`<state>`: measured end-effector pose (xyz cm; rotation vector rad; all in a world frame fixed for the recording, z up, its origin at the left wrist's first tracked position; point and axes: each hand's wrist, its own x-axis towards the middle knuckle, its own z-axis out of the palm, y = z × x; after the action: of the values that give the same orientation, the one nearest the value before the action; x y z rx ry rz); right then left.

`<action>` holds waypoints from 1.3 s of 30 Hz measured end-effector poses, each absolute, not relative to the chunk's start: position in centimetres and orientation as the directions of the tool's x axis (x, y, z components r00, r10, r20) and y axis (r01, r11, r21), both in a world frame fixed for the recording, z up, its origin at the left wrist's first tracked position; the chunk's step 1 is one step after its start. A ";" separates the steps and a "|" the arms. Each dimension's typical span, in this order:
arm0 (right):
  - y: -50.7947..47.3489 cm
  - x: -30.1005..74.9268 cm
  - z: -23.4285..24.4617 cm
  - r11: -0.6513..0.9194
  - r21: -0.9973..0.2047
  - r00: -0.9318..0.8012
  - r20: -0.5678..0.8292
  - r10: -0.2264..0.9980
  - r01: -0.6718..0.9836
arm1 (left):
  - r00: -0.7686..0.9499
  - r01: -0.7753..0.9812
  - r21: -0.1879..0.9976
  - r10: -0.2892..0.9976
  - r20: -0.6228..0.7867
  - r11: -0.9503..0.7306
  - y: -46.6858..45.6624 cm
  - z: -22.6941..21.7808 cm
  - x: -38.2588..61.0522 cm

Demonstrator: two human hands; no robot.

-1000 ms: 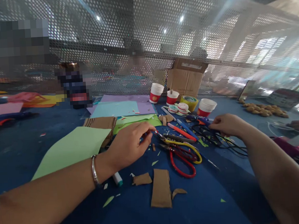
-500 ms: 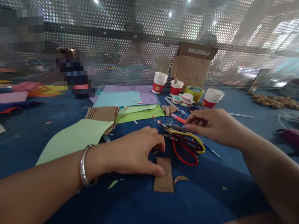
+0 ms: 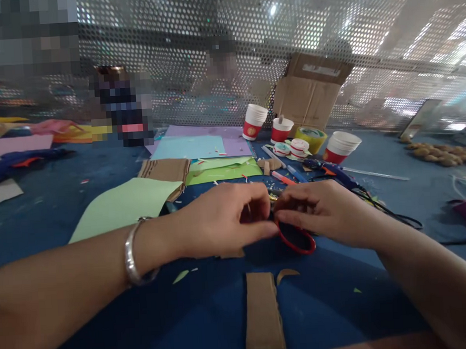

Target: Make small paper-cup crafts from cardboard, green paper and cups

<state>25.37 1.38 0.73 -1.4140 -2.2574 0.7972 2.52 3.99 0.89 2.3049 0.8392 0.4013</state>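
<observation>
My left hand (image 3: 227, 217), with a silver bangle at its wrist, is curled, thumb and fingertips brought close together. Its tips almost meet those of my right hand (image 3: 326, 211), whose fingers are bent in a pinch. Whatever lies between the fingertips is hidden. Just below them shows the red handle loop of a pair of scissors (image 3: 300, 248); most of the scissors is covered by my hands. A brown cardboard strip (image 3: 264, 312) lies flat nearer to me, beside a curved cardboard scrap (image 3: 288, 272). Light green paper (image 3: 128, 207) extends behind my left forearm.
Paper cups (image 3: 254, 122), a yellow tape roll (image 3: 312, 138) and a cardboard box (image 3: 307, 93) stand at the back. A blue glue gun (image 3: 333, 171) with its cord lies right of centre. Purple paper (image 3: 230, 132) and corrugated cardboard (image 3: 164, 170) lie behind. Walnut-like lumps (image 3: 447, 153) are at right.
My left hand has left the cardboard strip and moved right to the scissors. My right hand has come left to meet it. The strip is now nearer to me, and the glue gun is uncovered.
</observation>
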 end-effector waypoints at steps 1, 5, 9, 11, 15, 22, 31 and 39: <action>1.3 25.2 0.7 0.360 -0.610 -0.452 0.004 0.892 0.706 | 0.811 0.472 0.592 0.585 0.000 -0.653 3.5 1.4 2.3; 1.1 25.3 0.8 0.375 -0.561 -0.443 0.018 0.896 0.738 | 0.857 0.507 0.298 0.511 -0.070 -0.809 2.5 2.7 0.9; 1.4 26.0 0.8 0.393 -0.480 -0.407 0.080 0.910 0.784 | 0.812 0.581 0.212 0.540 -0.222 -0.786 3.1 3.0 -0.3; 1.6 26.2 0.9 0.402 -0.441 -0.402 0.098 0.910 0.803 | 0.806 0.588 0.248 0.529 -0.267 -0.770 3.4 3.0 -0.4; 1.4 26.0 0.9 0.397 -0.505 -0.412 0.088 0.907 0.766 | 0.779 0.620 0.334 0.606 -0.159 -0.710 4.1 2.0 0.7; 0.9 24.6 0.7 0.492 -0.528 -0.498 0.145 0.855 0.692 | 0.715 0.419 0.690 0.682 0.150 -0.591 4.5 0.1 2.8; 5.1 29.9 0.2 0.058 -0.413 0.059 0.266 0.962 0.909 | 0.710 0.537 0.590 0.701 0.071 -0.603 4.2 0.7 2.1; 5.0 29.9 -0.1 0.116 -0.464 -0.021 0.206 0.978 0.878 | 0.812 0.583 0.417 0.476 -0.339 -0.697 0.4 3.0 2.0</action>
<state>29.88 5.05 -0.07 -1.7955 -1.9327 0.2830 1.99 0.43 3.02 2.4790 0.7831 -0.2792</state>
